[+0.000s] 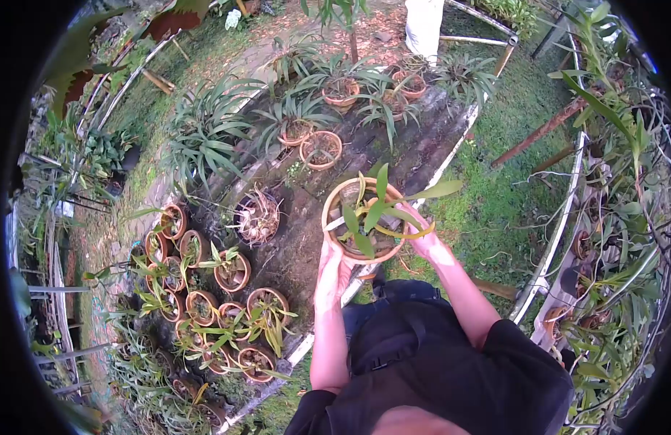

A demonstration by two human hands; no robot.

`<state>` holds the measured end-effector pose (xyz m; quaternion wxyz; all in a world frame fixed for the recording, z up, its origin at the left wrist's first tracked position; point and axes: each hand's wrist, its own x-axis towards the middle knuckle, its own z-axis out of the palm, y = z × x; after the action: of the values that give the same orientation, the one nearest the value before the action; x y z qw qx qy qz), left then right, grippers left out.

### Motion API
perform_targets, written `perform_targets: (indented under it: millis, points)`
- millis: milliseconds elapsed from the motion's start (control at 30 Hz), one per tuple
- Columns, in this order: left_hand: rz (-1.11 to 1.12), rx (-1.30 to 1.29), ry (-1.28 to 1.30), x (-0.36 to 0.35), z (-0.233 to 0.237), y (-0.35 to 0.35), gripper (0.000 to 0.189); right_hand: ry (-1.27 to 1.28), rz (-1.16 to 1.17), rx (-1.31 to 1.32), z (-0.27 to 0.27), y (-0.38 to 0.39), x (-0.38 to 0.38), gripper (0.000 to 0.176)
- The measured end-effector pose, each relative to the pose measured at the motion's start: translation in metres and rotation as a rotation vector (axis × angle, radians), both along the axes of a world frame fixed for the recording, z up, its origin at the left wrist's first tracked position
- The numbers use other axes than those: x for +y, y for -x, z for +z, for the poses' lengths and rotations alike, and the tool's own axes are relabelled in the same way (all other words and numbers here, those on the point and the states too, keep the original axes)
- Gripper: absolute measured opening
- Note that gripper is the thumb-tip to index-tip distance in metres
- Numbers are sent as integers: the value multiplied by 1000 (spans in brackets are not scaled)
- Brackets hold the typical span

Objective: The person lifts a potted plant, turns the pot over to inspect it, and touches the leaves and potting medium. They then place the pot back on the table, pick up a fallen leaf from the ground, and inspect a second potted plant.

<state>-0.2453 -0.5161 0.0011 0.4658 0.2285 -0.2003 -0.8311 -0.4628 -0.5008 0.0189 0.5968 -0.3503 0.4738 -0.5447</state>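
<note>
Both my hands hold a round terracotta pot (340, 190) in front of me, over the near edge of the dark bed. A leafy plant (375, 214), which looks like an orchid, grows in it; one long yellowish leaf hangs over the right rim. My left hand (333, 270) grips the pot's lower left side, its fingers partly hidden beneath. On the right side my right hand (424, 233) closes round the pot, partly covered by leaves. Left of the held pot stands a dark pot (258, 217) full of pale, tangled roots.
Several small potted plants (232, 271) cluster at the left. Further off stand spiky-leaved plants (208, 127) and terracotta pots (321, 151). A pale border (457, 146) edges the bed. At the right, a white rail (560, 239) runs beside hanging plants, with a reddish pole (538, 133) nearby.
</note>
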Motion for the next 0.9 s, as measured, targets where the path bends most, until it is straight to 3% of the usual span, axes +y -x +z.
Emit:
perform_targets:
  millis: [33, 133, 200, 233, 367, 467, 900]
  points:
    - [-18, -118, 103, -2, -10, 1, 62, 33, 38, 93, 3, 7, 4, 56]
    - [65, -9, -8, -3, -44, 5, 62, -5, -15, 325, 5, 10, 6, 55]
    - [85, -21, -20, 2, -35, 7, 63, 89, -74, 625, 27, 5, 6, 54]
    - [104, -11, -4, 4, -26, 8, 64, 8, -153, 455, 63, -2, 9, 46]
    - [194, -202, 136, 4, -26, 6, 69, 391, -69, 961, 64, 10, 9, 28]
    - [207, -267, 222, 3, -14, 3, 75, 262, 70, 1130, 80, -4, 14, 28]
    - [471, -360, 309, 10, -40, -5, 79, 402, 86, 1081, 60, -28, -5, 24]
